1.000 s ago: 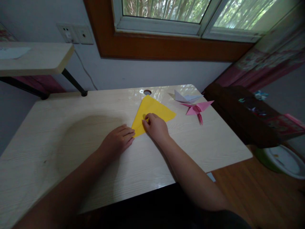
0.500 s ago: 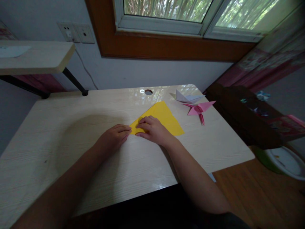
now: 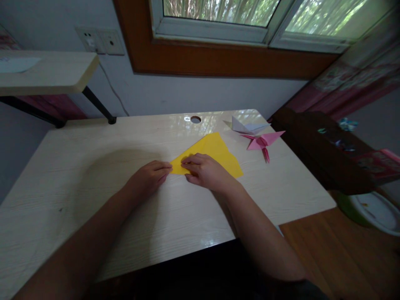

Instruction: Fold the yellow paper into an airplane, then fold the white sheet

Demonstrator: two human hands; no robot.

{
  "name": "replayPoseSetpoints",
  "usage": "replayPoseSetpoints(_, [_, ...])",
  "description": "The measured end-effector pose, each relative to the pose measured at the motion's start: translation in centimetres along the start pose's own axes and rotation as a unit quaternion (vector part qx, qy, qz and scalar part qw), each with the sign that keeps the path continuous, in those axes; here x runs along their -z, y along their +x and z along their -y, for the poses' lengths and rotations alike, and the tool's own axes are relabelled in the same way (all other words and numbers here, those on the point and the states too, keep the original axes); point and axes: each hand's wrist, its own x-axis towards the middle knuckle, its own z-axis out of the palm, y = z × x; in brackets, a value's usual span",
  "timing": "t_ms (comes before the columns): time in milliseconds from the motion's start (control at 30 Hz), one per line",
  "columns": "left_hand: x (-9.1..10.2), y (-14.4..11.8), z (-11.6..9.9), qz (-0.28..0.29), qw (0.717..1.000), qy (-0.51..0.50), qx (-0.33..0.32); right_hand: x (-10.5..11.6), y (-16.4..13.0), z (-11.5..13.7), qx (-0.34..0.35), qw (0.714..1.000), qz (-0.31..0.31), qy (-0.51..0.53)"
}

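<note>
A folded sheet of yellow paper (image 3: 220,152) lies on the pale wood-grain desk (image 3: 103,237), its narrow point toward the left. My left hand (image 3: 151,175) pinches that left tip between thumb and fingers. On the paper's lower left part, close to the tip, rests my right hand (image 3: 204,171), its fingers bent and pressing the paper down; part of the sheet is hidden beneath it. Beyond the sheet, to the right, sit a pink folded-paper figure (image 3: 264,141) and a white folded-paper piece (image 3: 248,126).
A raised shelf (image 3: 50,81) on black legs stands at the back left. Near the desk's back edge is a round cable hole (image 3: 195,120). A window (image 3: 215,29) is above, and a round white-topped object (image 3: 378,212) stands on the floor at right.
My right hand has slid slightly rightward along the paper, away from the tip. The paper's right edge now looks bent. My left hand keeps its pinch.
</note>
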Motion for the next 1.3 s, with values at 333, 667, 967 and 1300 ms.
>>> replayPoseSetpoints(333, [0.3, 0.1, -0.2, -0.011, 1.0, 0.002, 0.005, -0.1, 0.1, 0.4, -0.031, 0.999, -0.012, -0.013])
replayPoseSetpoints(667, [0.4, 0.6, -0.8, -0.018, 0.999, 0.019, 0.027, 0.0, 0.6, 0.4, -0.028, 0.997, 0.006, -0.066])
replayPoseSetpoints(967, [0.4, 0.6, -0.2, -0.051, 0.996, 0.015, 0.075, 1.8, -0.3, 0.3, -0.146, 0.982, -0.092, -0.083])
replayPoseSetpoints(1300, [0.5, 0.4, 0.3, -0.056, 0.992, 0.027, 0.113, 2.9, -1.7, -2.3, -0.219, 0.947, -0.179, -0.152])
